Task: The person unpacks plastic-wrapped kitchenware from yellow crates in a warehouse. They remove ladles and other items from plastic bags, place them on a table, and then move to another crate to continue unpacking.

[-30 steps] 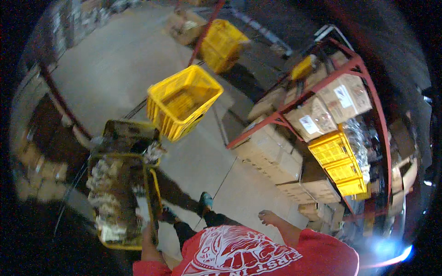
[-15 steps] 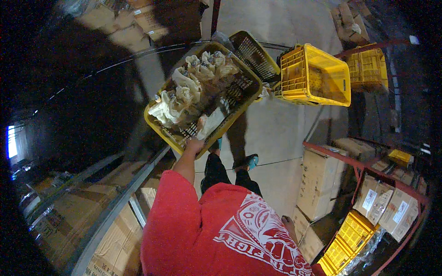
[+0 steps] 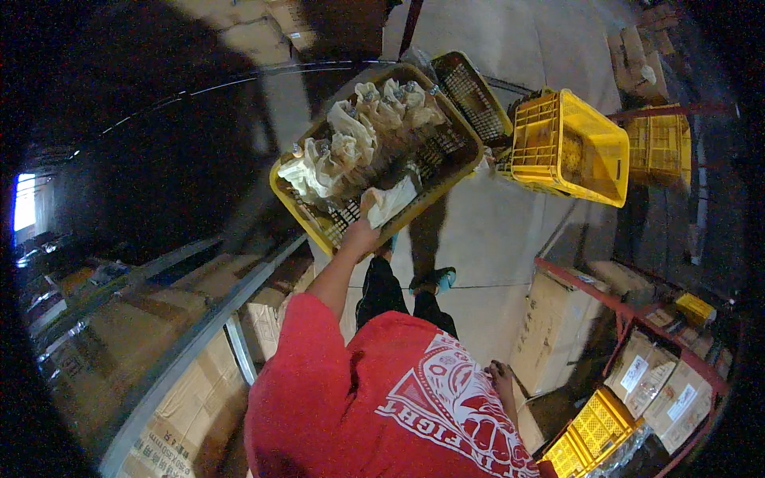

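My left hand point(image 3: 362, 233) reaches over the near rim of a yellow plastic crate point(image 3: 319, 236) and is closed on a pale, flat wrapped piece point(image 3: 392, 200) near its inner side. What lies inside that wrapping is hidden. Several crumpled pale bundles with gathered tops point(image 3: 351, 135) fill the far and left part of this crate; the dark slatted bottom shows along the near right. Low at my right side hangs my right hand point(image 3: 500, 373), dim and small, touching no crate; how its fingers are bent cannot be made out.
Beyond the crate stand another dark slatted crate point(image 3: 472, 95) and a bright yellow crate point(image 3: 582, 151). Cardboard boxes point(image 3: 550, 327) and a yellow crate point(image 3: 594, 430) sit on a red-framed rack at right. A grey metal rail point(image 3: 203, 334) with cartons runs along my left.
The whole view has shifted, so the crates sit further right in it. My left hand keeps its hold on the wrapped piece. More of my right hand shows by my side.
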